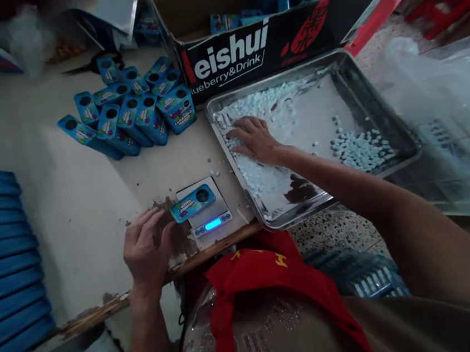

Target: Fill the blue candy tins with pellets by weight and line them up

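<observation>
My right hand (pixel 258 140) lies palm down in a metal tray (pixel 353 63), its fingers spread over pale blue and white candies (pixel 246 166) along the left side. My left hand (pixel 147 244) rests at the table's front edge, thumb and fingers apart, with nothing visible in it. Just right of its fingertips, a small blue candy box (pixel 191 204) with a dark round hole in its top stands on a small digital scale (pixel 217 208). The scale's display glows blue, but its reading is unclear.
Several blue candy boxes (pixel 127 111) stand grouped before a black printed carton (pixel 227 67). Stacked blue pieces (pixel 4 256) line the table's left side. Scissors (pixel 93 65) lie behind the boxes. Clear plastic (pixel 455 113) is right of the tray. A few loose candies (pixel 215 172) lie near the scale.
</observation>
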`<action>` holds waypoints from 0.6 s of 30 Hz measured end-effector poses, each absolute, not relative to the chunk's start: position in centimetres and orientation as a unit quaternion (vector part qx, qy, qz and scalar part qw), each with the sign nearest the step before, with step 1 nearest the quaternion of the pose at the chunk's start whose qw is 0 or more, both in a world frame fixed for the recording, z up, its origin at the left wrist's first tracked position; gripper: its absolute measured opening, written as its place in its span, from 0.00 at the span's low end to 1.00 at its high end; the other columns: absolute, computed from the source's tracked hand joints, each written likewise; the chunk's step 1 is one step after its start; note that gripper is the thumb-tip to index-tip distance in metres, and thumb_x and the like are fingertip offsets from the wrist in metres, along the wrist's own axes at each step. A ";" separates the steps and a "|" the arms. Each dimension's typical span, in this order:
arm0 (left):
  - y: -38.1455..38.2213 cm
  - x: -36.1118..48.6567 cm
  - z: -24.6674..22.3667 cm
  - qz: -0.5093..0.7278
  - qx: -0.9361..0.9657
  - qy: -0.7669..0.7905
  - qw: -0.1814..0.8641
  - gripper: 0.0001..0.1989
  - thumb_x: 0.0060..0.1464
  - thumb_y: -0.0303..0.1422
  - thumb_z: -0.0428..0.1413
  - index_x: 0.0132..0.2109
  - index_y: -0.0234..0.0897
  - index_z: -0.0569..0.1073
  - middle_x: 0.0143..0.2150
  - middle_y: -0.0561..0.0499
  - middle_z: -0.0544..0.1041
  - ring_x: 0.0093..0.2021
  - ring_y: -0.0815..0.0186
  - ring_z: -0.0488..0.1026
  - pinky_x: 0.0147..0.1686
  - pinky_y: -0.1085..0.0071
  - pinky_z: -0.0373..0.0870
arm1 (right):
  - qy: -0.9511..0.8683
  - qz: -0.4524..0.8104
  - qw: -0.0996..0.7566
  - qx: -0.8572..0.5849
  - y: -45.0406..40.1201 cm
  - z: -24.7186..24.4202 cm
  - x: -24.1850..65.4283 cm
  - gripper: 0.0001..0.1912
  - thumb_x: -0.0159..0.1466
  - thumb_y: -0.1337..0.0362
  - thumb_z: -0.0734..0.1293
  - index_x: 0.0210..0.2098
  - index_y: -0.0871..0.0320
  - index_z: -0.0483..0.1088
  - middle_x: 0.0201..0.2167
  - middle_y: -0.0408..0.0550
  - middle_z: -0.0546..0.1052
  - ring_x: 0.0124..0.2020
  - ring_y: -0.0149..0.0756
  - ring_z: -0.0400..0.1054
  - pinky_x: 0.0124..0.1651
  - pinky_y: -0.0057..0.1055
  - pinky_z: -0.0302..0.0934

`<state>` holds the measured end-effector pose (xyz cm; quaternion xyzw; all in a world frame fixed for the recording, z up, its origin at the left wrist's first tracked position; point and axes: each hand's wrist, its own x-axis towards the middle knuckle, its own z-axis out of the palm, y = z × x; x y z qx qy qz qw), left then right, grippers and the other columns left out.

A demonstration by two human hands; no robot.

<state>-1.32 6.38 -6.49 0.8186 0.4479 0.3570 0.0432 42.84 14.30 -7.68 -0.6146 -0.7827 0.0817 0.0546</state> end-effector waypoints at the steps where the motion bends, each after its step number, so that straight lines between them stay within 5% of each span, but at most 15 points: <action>1: 6.3 -1.3 -6.6 0.359 0.816 0.451 0.038 0.13 0.76 0.32 0.67 0.63 0.44 0.84 0.61 0.42 0.88 0.63 0.49 0.87 0.67 0.48 0.83 | -0.787 0.078 0.049 -0.610 14.5 -7.6 42.5 0.27 0.85 0.46 0.61 0.74 0.50 0.76 0.77 0.60 0.71 0.78 0.62 0.59 0.79 0.56 0.55; 7: 6.3 -1.4 -7.9 0.356 0.809 0.467 0.023 0.06 0.76 0.33 0.66 0.56 0.44 0.86 0.59 0.41 0.88 0.65 0.47 0.85 0.70 0.44 0.80 | -0.774 0.118 0.056 -0.619 13.6 -6.7 40.9 0.17 0.80 0.59 0.60 0.53 0.56 0.80 0.57 0.64 0.82 0.60 0.58 0.71 0.60 0.46 0.65; 10: 6.3 -1.4 -8.5 0.351 0.813 0.464 0.025 0.05 0.76 0.34 0.65 0.53 0.45 0.87 0.59 0.41 0.88 0.65 0.48 0.84 0.72 0.44 0.78 | -0.641 0.230 0.193 -0.706 13.8 -5.7 40.5 0.11 0.75 0.56 0.67 0.45 0.55 0.78 0.50 0.62 0.84 0.56 0.57 0.76 0.56 0.44 0.67; 14: 6.3 -1.8 -8.8 0.359 0.811 0.462 0.014 0.06 0.76 0.34 0.64 0.53 0.45 0.88 0.58 0.41 0.89 0.63 0.49 0.85 0.74 0.44 0.77 | -0.440 0.331 0.375 -0.746 15.2 -3.7 41.6 0.14 0.78 0.49 0.67 0.41 0.52 0.73 0.41 0.54 0.82 0.51 0.51 0.80 0.50 0.41 0.76; 18: 6.6 -1.7 -8.8 0.359 0.814 0.457 0.020 0.06 0.76 0.35 0.64 0.52 0.44 0.88 0.57 0.41 0.89 0.60 0.49 0.86 0.73 0.45 0.77 | -0.254 0.433 0.539 -0.677 14.9 -2.4 42.7 0.11 0.77 0.56 0.70 0.39 0.50 0.67 0.37 0.45 0.79 0.46 0.40 0.82 0.49 0.36 0.83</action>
